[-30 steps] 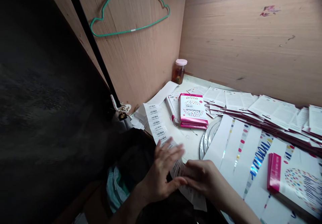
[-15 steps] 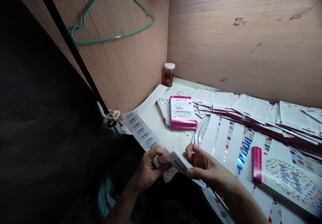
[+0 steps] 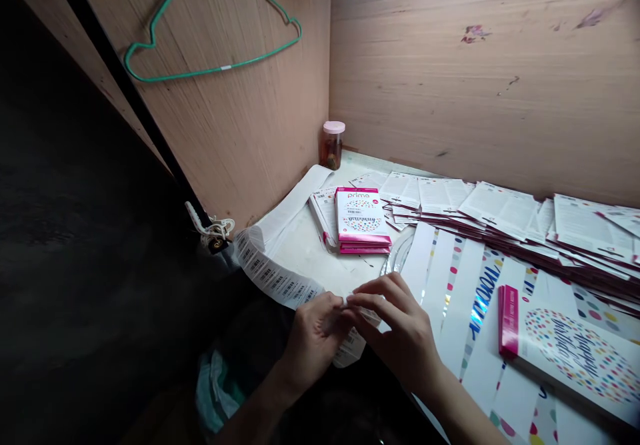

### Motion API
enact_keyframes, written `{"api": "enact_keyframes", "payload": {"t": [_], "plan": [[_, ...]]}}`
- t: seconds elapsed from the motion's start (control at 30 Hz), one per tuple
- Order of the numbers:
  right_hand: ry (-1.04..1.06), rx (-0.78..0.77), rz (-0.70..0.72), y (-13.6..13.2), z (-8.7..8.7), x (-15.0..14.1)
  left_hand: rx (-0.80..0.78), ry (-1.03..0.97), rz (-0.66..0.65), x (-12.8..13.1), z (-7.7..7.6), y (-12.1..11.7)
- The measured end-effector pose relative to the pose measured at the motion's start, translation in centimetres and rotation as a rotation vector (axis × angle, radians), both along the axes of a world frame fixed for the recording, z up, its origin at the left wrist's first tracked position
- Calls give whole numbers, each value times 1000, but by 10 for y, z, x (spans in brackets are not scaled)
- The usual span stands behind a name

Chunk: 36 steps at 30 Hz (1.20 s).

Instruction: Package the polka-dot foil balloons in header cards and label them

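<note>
A long white strip of barcode labels [image 3: 280, 282] curves from the table's left edge down to my hands. My left hand [image 3: 320, 335] is closed on the strip, its thumb and forefinger pinching it. My right hand [image 3: 397, 318] meets it there, thumb and fingertips pressed together on the strip beside my left thumb; the exact spot they grip is partly hidden. A loose part of the strip hangs below and behind the fingers. Beyond the hands, a small stack of pink-and-white packets [image 3: 363, 222] lies on the white table [image 3: 300, 255].
Many white cards [image 3: 500, 208] lie in overlapping rows along the back wall. At right, a "happy birthday" packet stack [image 3: 575, 352] rests on dotted sheets [image 3: 455, 298]. A pink-lidded jar [image 3: 332, 145] stands in the corner. A green hanger [image 3: 215, 70] hangs on the left panel.
My right hand has moved in against my left, its fingers now closing on the strip. The folded part that was tilted up between the hands has dropped lower. The view has shifted slightly.
</note>
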State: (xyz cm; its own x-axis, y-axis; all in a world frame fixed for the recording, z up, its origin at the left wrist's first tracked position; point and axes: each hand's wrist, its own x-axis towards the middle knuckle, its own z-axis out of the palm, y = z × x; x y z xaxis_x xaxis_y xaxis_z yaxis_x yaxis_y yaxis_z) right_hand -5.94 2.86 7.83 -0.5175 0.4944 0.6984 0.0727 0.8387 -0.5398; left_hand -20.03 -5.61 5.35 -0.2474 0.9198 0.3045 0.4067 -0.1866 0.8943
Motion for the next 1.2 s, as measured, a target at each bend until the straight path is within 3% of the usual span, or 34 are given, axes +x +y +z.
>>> {"api": "enact_keyframes", "payload": {"t": [0.13, 0.27, 0.33, 0.4, 0.47, 0.53, 0.6, 0.67, 0.77, 0.87, 1.03, 1.2], "plan": [[27, -63, 68, -2, 0, 0, 100, 91, 6, 3, 0, 1], [91, -70, 60, -1, -6, -2, 99, 127, 11, 5, -1, 3], [215, -232, -42, 1, -8, -3, 58, 125, 77, 5, -1, 6], [469, -476, -203, 7, -7, -3, 9, 113, 200, 3, -1, 12], [746, -540, -350, 11, -2, -2, -33, 101, 333, 0, -1, 21], [791, -302, -417, 9, 2, -2, -62, 110, 433, -5, 1, 32], [535, 83, -349, -1, 3, -6, -76, 145, 508, -8, 2, 43], [224, 401, -174, -18, -1, -14, -74, 163, 550, -8, 4, 54], [3, 531, 27, -41, -11, -26, -50, 105, 572, -8, 4, 62], [23, 426, 90, -43, -13, -25, -38, -60, 524, -7, 0, 63], [97, 35, -221, -2, 2, -8, -23, -357, 274, -6, -2, 50], [15, 6, -198, 23, 8, -9, -76, -306, 21, -5, 13, 36]]}}
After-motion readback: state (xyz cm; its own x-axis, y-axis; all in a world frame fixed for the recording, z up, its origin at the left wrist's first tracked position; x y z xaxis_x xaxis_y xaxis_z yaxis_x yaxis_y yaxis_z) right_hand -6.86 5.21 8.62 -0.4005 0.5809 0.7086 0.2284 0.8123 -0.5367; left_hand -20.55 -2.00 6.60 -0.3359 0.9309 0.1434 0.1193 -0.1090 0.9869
